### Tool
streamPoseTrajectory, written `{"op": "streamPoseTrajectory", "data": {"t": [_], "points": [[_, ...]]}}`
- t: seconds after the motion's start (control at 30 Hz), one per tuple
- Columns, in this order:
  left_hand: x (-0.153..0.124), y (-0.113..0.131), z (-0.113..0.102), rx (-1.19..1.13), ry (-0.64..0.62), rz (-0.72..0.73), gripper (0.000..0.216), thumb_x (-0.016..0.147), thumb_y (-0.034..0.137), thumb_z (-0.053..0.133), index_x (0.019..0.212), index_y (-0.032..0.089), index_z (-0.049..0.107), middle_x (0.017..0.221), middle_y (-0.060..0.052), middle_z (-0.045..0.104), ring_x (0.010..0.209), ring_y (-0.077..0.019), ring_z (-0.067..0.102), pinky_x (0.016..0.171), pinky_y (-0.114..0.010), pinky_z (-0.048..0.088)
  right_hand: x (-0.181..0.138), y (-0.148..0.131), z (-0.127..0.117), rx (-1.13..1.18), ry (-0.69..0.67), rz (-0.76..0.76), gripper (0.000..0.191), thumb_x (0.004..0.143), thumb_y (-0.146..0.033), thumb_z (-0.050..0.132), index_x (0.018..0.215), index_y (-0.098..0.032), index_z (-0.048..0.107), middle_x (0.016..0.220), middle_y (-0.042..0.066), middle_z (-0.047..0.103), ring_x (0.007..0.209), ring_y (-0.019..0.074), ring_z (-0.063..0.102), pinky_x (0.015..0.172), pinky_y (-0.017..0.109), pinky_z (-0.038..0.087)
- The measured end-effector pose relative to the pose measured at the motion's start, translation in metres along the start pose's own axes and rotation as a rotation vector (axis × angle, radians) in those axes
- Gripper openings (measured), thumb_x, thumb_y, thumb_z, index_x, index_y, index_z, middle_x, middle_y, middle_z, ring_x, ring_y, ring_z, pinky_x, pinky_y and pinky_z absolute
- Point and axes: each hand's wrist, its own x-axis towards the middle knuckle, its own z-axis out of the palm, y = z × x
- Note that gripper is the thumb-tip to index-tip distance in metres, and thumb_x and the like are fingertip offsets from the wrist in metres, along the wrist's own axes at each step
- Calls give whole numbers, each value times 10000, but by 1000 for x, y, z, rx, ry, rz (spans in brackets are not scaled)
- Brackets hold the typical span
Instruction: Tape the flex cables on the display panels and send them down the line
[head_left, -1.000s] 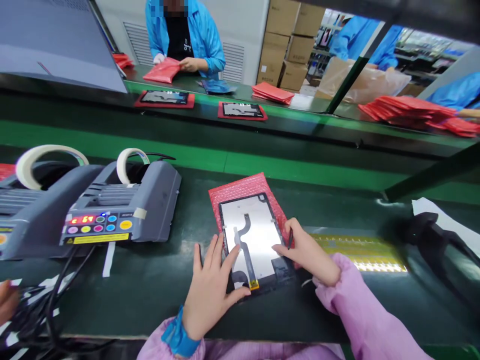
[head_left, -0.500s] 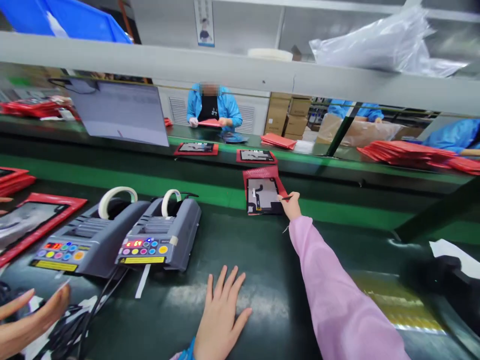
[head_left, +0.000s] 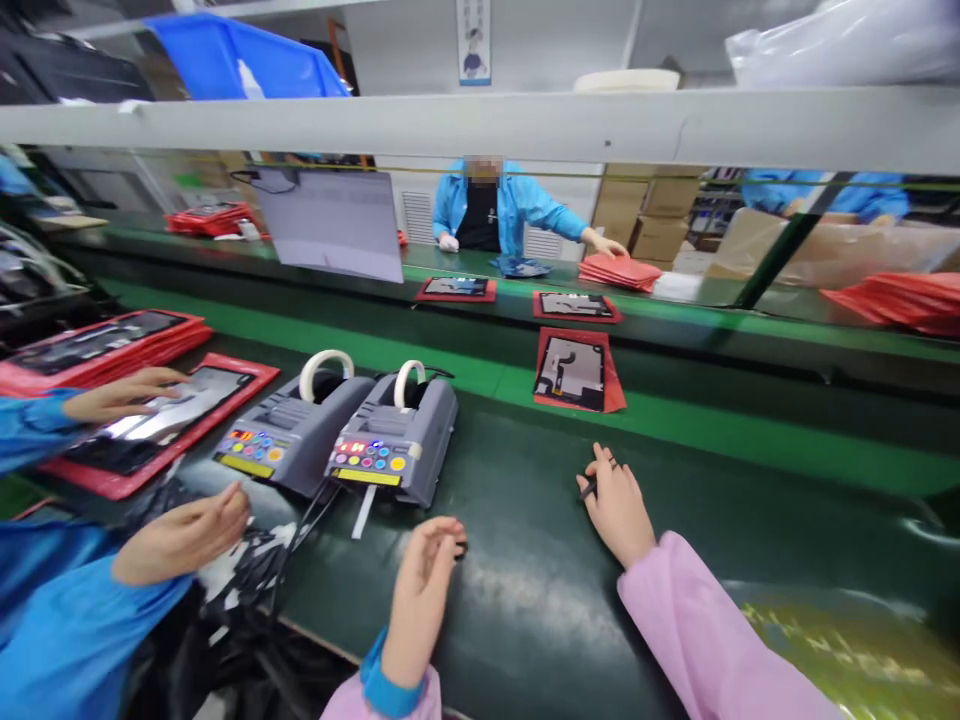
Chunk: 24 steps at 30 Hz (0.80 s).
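Note:
My left hand (head_left: 421,590) is raised over the front of the dark green table, fingers curled, with a small black piece (head_left: 460,550) at the fingertips; its kind is not clear. Further right, my right hand (head_left: 619,505) has its fingers bent around a slim black tool (head_left: 588,489), mostly covered by the hand. Beyond it, a flat screen panel (head_left: 581,368) with a black ribbon cable rests on a red bubble bag (head_left: 614,392) on the green strip, apart from both hands.
Two grey tape dispensers (head_left: 401,450) stand left of my hands, a white strip (head_left: 364,512) sticking out of one. A co-worker's hands (head_left: 184,532) are at far left, by another panel (head_left: 176,410) on red wrap. Across the bench, a person touches stacked red bags (head_left: 619,270).
My right hand has drawn back from the panel toward me, still with the black tool. My left hand has lifted from lying flat and curled. The view has swung left.

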Motion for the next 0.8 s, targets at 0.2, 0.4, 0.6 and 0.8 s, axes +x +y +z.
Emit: {"op": "streamPoseTrajectory", "data": {"t": [0.2, 0.4, 0.6, 0.8], "points": [[8, 9, -54, -166, 354, -70, 493, 763, 625, 780, 963, 245, 539, 697, 61, 565, 651, -123, 564, 625, -242, 480, -35, -19, 2, -118, -55, -176, 197, 978, -248, 399, 937, -207, 588, 1452, 242, 573, 1357, 365, 538, 1080, 598, 397], [24, 16, -60, -265, 323, -141, 556, 677, 676, 802, 876, 198, 598, 903, -65, 675, 767, -190, 645, 654, -312, 525, -27, -19, -1, -83, -62, -164, 178, 963, -247, 435, 957, -217, 610, 1443, 230, 591, 1363, 356, 539, 1079, 602, 398], [17, 31, -39, -126, -105, -86, 404, 669, 538, 875, 649, 193, 667, 869, -66, 705, 858, -216, 650, 781, -293, 539, -29, -34, -20, 7, -150, -131, 150, 910, -165, 505, 995, -221, 616, 1486, 189, 568, 1377, 333, 537, 1081, 586, 412], [20, 7, -3, 461, -648, 206, 351, 879, 499, 657, 1183, 339, 728, 1114, -64, 780, 939, -266, 737, 854, -376, 613, -52, -41, -57, 96, -101, -77, 180, 921, -140, 502, 1006, -264, 602, 1515, 114, 555, 1385, 270, 536, 1098, 564, 389]]}}
